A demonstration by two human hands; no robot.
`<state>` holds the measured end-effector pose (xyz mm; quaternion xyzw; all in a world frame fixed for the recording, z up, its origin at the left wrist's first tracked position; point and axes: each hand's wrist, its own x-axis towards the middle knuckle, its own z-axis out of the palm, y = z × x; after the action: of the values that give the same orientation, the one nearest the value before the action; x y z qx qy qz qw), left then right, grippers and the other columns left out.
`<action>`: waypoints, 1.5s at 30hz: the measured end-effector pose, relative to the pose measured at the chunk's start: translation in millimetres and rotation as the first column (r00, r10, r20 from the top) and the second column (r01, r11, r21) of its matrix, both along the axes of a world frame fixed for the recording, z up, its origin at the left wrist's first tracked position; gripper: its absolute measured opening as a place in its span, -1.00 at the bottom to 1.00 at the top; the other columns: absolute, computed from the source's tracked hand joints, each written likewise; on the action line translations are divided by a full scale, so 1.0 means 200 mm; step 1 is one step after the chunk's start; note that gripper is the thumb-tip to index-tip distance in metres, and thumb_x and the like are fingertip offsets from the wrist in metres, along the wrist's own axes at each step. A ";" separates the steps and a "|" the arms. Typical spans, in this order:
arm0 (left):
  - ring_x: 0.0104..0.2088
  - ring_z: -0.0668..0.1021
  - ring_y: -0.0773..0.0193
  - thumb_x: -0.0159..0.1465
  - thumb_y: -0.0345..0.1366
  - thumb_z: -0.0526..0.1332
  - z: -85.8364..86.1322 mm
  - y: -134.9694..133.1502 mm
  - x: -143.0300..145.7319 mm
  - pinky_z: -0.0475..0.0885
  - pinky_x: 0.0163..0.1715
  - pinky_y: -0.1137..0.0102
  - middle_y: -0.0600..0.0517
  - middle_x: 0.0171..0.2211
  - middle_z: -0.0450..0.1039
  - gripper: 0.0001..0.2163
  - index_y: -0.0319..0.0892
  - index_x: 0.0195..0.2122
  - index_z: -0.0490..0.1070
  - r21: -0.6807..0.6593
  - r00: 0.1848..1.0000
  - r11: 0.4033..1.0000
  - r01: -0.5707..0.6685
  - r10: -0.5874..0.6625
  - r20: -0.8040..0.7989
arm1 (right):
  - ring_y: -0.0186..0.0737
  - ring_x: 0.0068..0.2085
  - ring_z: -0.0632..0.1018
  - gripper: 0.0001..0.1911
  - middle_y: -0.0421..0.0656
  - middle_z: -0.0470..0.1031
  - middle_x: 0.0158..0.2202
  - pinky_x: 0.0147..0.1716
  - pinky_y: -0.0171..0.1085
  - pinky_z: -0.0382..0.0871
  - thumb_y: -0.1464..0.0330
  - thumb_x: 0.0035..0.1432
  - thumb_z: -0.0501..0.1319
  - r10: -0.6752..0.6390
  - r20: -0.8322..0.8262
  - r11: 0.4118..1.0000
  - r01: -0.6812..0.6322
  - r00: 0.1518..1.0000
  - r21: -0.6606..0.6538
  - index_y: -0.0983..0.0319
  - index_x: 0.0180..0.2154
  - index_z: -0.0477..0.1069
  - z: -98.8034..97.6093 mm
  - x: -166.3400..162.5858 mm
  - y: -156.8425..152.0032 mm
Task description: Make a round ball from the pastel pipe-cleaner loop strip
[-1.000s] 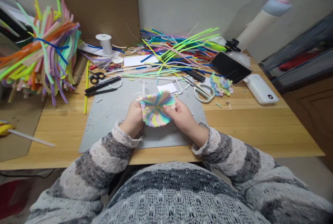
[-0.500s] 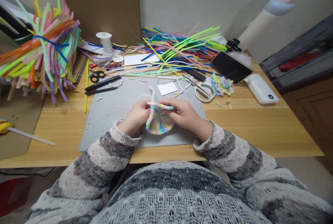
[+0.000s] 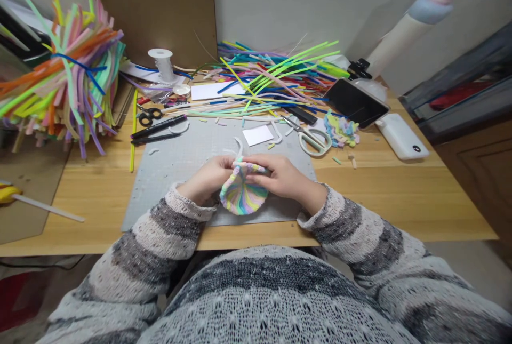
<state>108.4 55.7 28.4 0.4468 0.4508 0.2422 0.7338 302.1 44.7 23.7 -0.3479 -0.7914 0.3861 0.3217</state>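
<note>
Both my hands hold a small round woven piece [image 3: 242, 194] made of pastel pipe cleaners, with stripes fanning out from its middle. My left hand [image 3: 208, 176] pinches its upper left rim, fingers closed. My right hand [image 3: 280, 176] grips the upper right rim, fingers curled over the edge. A white pipe cleaner end [image 3: 239, 148] sticks up from the rim between my hands. The piece hangs tilted towards me above a grey cutting mat [image 3: 176, 162].
Loose coloured pipe cleaners [image 3: 276, 77] lie piled at the back, and a big bundle [image 3: 64, 77] stands at the left. Pale green scissors [image 3: 312, 138], black scissors [image 3: 149, 116], markers [image 3: 158, 129], a thread spool [image 3: 162, 64], a phone [image 3: 354, 103] and a white power bank [image 3: 402, 136] surround the mat.
The woven piece went from facing me flat and raised to tipped over and lowered nearer my body. Both hands slid to its upper rim, and the white end now shows.
</note>
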 end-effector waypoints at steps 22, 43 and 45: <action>-0.56 0.40 0.37 -0.13 -0.29 0.47 -0.02 -0.02 0.00 0.39 -0.45 0.42 0.05 -0.61 0.45 -0.79 -0.25 -0.59 0.48 -0.005 0.993 0.993 0.116 -0.116 0.013 | -0.19 -0.20 0.56 -0.76 -0.05 0.59 -0.16 -0.21 -0.22 0.42 0.47 0.29 0.05 0.057 0.183 0.976 -0.094 0.981 0.198 0.23 -0.08 0.42 -0.05 -0.01 -0.04; -0.54 0.46 0.31 -0.04 -0.30 0.40 0.02 0.00 -0.01 0.41 -0.46 0.39 -0.02 -0.58 0.47 -0.84 -0.30 -0.54 0.54 -0.018 0.993 0.999 0.028 -0.025 0.118 | -0.24 -0.24 0.54 -0.87 -0.14 0.56 -0.27 -0.20 -0.22 0.41 0.40 0.19 0.21 -0.032 -0.072 0.999 0.029 0.997 -0.044 0.22 -0.20 0.46 -0.04 -0.02 -0.01; -0.52 0.48 0.30 -0.03 -0.30 0.40 0.01 0.01 -0.01 0.42 -0.45 0.38 -0.03 -0.56 0.48 -0.85 -0.30 -0.50 0.56 -0.024 0.993 1.000 0.010 -0.007 0.122 | -0.24 -0.24 0.54 -0.85 -0.15 0.55 -0.26 -0.22 -0.23 0.42 0.37 0.16 0.25 -0.087 -0.152 0.988 0.065 0.985 -0.141 0.22 -0.20 0.44 -0.04 -0.03 -0.01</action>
<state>106.7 56.8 30.8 0.4241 0.4062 0.2603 0.7664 295.8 42.5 15.8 -0.3672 -0.7217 0.4526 0.3735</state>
